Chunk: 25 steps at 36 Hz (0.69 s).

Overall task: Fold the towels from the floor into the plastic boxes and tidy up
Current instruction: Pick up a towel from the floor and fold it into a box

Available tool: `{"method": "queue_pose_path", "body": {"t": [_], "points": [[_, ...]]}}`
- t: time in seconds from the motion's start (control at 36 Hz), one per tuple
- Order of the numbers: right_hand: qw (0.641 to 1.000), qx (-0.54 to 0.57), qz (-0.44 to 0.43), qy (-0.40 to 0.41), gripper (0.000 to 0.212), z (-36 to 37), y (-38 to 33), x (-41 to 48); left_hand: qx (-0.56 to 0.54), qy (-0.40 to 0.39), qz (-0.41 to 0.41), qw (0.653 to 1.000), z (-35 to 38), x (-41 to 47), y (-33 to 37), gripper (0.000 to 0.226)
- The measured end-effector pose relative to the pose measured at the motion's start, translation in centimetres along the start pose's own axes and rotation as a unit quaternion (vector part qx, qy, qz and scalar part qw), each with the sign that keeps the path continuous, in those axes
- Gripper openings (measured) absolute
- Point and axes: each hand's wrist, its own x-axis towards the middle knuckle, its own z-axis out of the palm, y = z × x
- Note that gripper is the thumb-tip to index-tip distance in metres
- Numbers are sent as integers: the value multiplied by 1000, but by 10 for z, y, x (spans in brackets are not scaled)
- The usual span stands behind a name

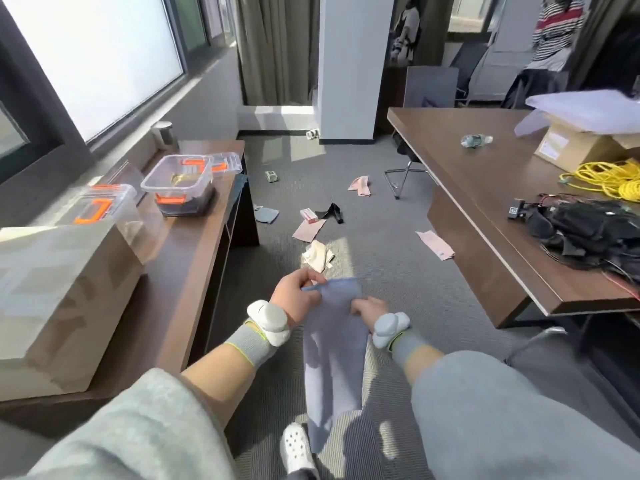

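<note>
Left hand point(298, 296): fingers curling in narrow, pinching the top corner of the long soft blue-grey cloth towel point(334, 344).
Right hand point(367, 308): fingers curling closed, gripping the opposite edge.
Towel: hanging limp in a narrow strip above the grey ribbed carpet point(398, 237).
Box: clear plastic box with orange latches point(177, 187) sitting lidless near the brown wooden bench's point(194, 244) far edge.

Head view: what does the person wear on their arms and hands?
No gloves on the left hand or right hand. The left wristband and right wristband are grey ribbed knit edged yellow-green. A lumpy white padded left pod and right pod sit by them. The left sleeve and right sleeve are loose light grey.
</note>
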Motion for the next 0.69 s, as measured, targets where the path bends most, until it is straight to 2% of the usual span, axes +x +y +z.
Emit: {"method": "queue_pose_path", "body": {"t": [0.14, 0.25, 0.33, 0.39, 0.47, 0.58, 0.69], "points": [[994, -104, -7, 9, 6, -1, -38, 64, 30, 38, -14, 999, -13, 81, -13, 25], [986, -166, -7, -5, 22, -6, -83, 114, 20, 42, -36, 998, -25, 148, -18, 16], [975, -220, -30, -14, 17, -8, -114, 150, 17, 46, -41, 998, -34, 199, -21, 20], [987, -158, -28, 4, 5, -7, -136, 187, -22, 60, -42, 997, -40, 247, -24, 34], [999, -36, -22, 16, 22, -2, -142, 214, -97, 53, -81, 991, -43, 279, -30, 53], [992, 119, 15, -27, 31, 6, -157, 253, -169, -3, -173, 970, -41, 321, -40, 41], [973, 206, 11, -108, 40, 7, -179, 292, -201, -95, -181, 958, -47, 347, -38, 33]]}}
